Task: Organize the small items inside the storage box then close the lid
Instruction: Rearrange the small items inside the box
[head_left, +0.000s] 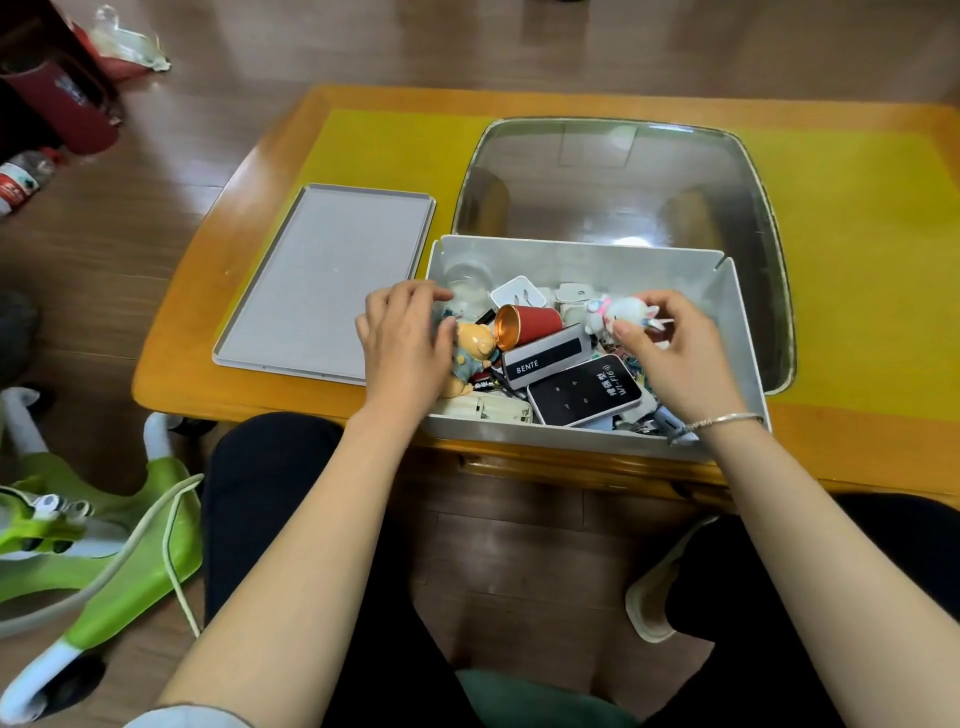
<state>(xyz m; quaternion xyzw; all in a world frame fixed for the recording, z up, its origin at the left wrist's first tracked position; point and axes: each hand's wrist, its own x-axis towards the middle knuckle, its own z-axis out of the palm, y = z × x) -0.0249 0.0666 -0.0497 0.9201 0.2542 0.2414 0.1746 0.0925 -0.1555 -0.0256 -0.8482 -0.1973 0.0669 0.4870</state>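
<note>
While the right hand (670, 348) is pinching a white figurine (621, 312) over the storage box (737, 332), the left hand's (402, 343) loosely spread fingers are resting right beside the bear figurine (475, 351); the lid (322, 275) is lying left on the bench (857, 260).

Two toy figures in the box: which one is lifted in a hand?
The white figure, pinched by the right hand. The brown bear lies among the clutter by the left hand.
</note>
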